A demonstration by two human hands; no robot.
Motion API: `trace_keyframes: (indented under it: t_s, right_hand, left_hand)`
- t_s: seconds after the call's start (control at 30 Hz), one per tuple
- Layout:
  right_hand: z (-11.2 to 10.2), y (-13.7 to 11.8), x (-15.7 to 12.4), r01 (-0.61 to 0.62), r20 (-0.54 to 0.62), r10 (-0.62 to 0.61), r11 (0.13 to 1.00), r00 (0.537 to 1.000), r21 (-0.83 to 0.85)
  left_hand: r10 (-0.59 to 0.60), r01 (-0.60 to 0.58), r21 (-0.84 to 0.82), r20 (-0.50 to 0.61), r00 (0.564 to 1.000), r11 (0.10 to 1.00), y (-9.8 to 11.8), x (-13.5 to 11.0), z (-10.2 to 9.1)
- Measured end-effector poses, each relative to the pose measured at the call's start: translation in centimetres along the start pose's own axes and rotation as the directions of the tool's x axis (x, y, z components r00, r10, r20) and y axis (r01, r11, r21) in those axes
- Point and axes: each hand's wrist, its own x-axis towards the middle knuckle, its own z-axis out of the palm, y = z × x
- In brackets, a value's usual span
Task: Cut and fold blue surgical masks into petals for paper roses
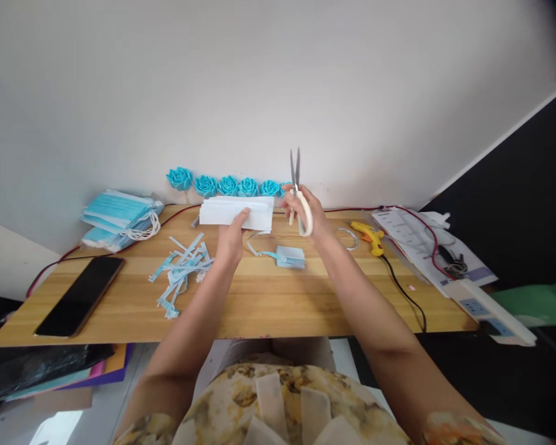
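My left hand (233,240) grips a white pleated face mask sheet (257,216) near its lower edge, thumb on top. In my right hand (311,213) is a pair of scissors (303,217) with white handles; the blades point up and stand slightly apart, beside the sheet and not touching it. Below the hands a small stack of cut blue mask pieces (290,257) lies on the table. Left of my left forearm is a loose pile of blue and white cut strips (180,272).
Several blue flowers (228,185) line the wall. Folded face masks (120,213) and a phone (81,296) lie left. At right are a yellow glue gun (368,237), a roll of clear tape (347,237), papers (410,238), keys (454,264) and a power strip (488,312) at the table edge.
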Motion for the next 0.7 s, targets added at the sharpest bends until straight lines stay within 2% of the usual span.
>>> trace_keyframes:
  t_s: [0.07, 0.13, 0.2, 0.27, 0.37, 0.5, 0.7]
  right_hand:
    - [-0.1, -0.3, -2.1, -0.090, 0.075, 0.077, 0.978, 0.994, 0.188]
    - [0.0, -0.3, -4.7, -0.212, 0.206, 0.156, 0.935, 0.966, 0.284]
    - [0.4, 0.0, -7.2, -0.311, 0.332, 0.219, 0.915, 0.918, 0.257]
    - [1.1, 0.4, -9.2, -0.358, 0.381, 0.269, 0.915, 0.884, 0.184]
    - [2.2, 1.0, -10.5, -0.389, 0.388, 0.317, 0.913, 0.865, 0.121]
    - [3.4, 1.8, -10.4, -0.407, 0.392, 0.349, 0.911, 0.851, 0.072]
    - [4.3, 1.8, -8.6, -0.361, 0.281, 0.319, 0.926, 0.905, 0.110]
  left_hand:
    - [0.037, -0.040, -0.036, -0.064, 0.997, 0.999, 0.4, 0.3, -0.2]
    - [0.064, -0.070, -0.056, -0.112, 0.992, 0.996, 0.8, 0.6, -0.4]
    - [0.099, -0.109, -0.065, -0.140, 0.985, 0.992, 1.1, 0.8, -0.4]
    - [0.135, -0.146, -0.061, -0.157, 0.978, 0.987, 1.4, 0.9, -0.3]
    - [0.187, -0.196, -0.039, -0.159, 0.969, 0.980, 1.8, 0.6, 0.1]
    - [0.222, -0.227, -0.017, -0.153, 0.963, 0.974, 2.2, 0.1, 0.5]
    - [0.230, -0.233, -0.004, -0.145, 0.962, 0.972, 2.6, -0.3, 0.8]
